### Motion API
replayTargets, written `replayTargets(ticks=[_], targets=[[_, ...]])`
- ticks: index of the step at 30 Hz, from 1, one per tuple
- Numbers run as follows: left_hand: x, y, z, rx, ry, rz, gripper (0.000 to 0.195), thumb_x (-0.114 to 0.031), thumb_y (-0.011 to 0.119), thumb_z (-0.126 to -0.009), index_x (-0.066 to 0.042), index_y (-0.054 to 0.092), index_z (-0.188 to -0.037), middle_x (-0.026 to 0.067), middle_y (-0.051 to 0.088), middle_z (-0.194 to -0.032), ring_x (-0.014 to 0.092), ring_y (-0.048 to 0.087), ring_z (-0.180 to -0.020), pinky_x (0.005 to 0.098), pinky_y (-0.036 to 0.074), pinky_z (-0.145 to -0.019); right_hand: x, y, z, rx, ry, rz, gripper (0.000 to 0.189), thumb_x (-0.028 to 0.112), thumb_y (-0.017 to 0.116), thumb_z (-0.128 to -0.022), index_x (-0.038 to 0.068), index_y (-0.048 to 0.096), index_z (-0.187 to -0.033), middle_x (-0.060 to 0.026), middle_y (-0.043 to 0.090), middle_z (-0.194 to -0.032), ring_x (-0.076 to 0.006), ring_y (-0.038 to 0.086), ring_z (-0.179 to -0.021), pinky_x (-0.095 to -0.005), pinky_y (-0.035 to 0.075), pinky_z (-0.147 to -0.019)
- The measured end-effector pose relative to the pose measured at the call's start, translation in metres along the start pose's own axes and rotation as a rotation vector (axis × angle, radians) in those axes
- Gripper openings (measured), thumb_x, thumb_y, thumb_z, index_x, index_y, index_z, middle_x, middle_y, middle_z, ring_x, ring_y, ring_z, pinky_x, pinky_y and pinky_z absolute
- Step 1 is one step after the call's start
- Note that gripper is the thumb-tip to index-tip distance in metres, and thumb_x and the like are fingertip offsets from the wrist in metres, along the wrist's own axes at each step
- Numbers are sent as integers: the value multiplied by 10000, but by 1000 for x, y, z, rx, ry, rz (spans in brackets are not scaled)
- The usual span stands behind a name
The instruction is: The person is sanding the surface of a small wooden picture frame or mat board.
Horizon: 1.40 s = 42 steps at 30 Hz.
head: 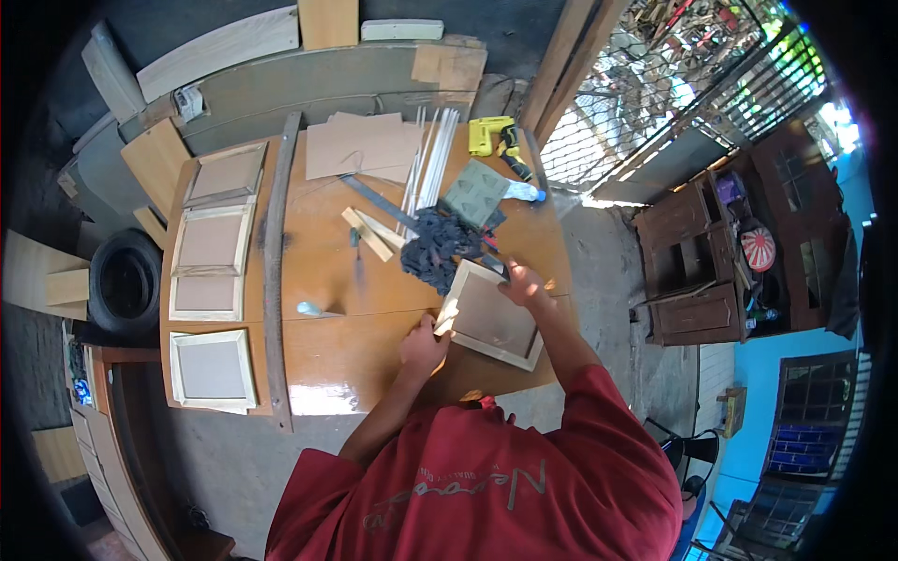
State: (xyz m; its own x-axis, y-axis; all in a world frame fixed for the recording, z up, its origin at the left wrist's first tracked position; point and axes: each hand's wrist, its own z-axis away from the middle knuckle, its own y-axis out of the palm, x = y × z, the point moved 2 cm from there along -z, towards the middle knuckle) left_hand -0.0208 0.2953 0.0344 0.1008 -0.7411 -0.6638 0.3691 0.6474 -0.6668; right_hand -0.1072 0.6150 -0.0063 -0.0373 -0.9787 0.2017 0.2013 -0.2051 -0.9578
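Observation:
A light wooden frame [459, 284] with a brown backing panel lies tilted at the table's near edge. My left hand [423, 345] grips its left corner, where short pieces of pale wood [447, 320] stick out. On the upper right edge of the same frame rests my right hand [525, 284], its fingers curled over the rim. Just beyond the frame sits a heap of dark cloth [438, 249]. A green patterned sheet [477, 193] lies partly on that heap. What the fingers press underneath the frame is hidden.
Several similar frames [210, 365] line the left of the wooden table [337, 266], behind a long dark wooden bar [276, 280]. Farther back lie brown panels [361, 144], thin white strips [438, 154], a yellow-and-black power tool [491, 137] and a plastic bottle [525, 191]. A tyre [125, 282] stands left.

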Motion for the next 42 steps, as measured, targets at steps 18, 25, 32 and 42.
replayTargets(ticks=[18,25,32,42], targets=[[74,-64,83,-132,143,1048,167,-110,653,-1054,-7,545,-1129,60,712,-929,68,625,-843,268,497,-724,49,11,-48,-380,-373,-257,387,402,763,-944,28,710,-1032,-152,679,-794,-247,659,-735,-424,523,-698],[96,-77,140,-418,31,1209,153,-59,672,-1039,-28,557,-1136,10,706,-833,54,621,-783,247,490,-688,86,19,0,-400,-371,-306,343,346,708,-996,36,693,-1141,-203,686,-1124,-401,676,-1029,-481,525,-909],[107,-129,227,-691,-97,1182,201,-144,687,-1040,-53,576,-1181,36,752,-882,67,656,-747,253,480,-616,149,37,26,-163,-146,-896,469,463,555,-1083,28,693,-1190,-121,689,-1158,-250,651,-1024,-450,518,-920],[228,-175,302,-935,-426,1034,266,-262,689,-1031,-49,648,-1187,56,745,-879,110,674,-732,283,512,-631,331,67,149,637,-406,-1087,413,313,481,-1132,-3,531,-1393,-99,659,-1211,-172,607,-1143,-354,481,-1017]])
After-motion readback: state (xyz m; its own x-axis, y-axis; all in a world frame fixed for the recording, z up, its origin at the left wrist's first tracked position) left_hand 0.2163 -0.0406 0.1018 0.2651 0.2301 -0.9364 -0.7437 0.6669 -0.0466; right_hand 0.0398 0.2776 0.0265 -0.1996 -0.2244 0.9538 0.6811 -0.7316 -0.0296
